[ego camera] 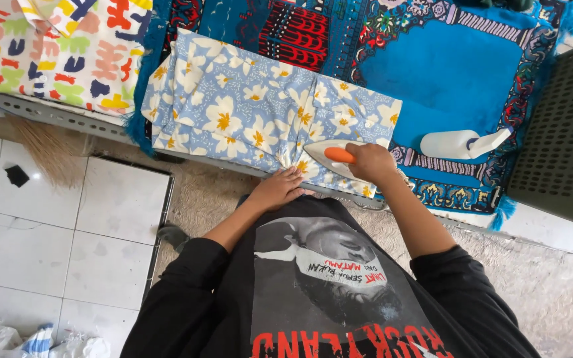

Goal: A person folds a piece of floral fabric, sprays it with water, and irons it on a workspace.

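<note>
Now the iron (pixel 329 156) is gripped in the closed right hand (pixel 369 162), while the flowered cloth (pixel 253 113) is pressed flat by the open left hand (pixel 276 189), holding nothing.

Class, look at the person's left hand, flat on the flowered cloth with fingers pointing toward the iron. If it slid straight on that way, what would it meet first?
Most likely the iron, which the right hand holds by its orange handle. The left hand lies on the blue flowered cloth, fingers aimed at the iron's tip; only gathered cloth lies between, though depth is hard to judge.
</note>
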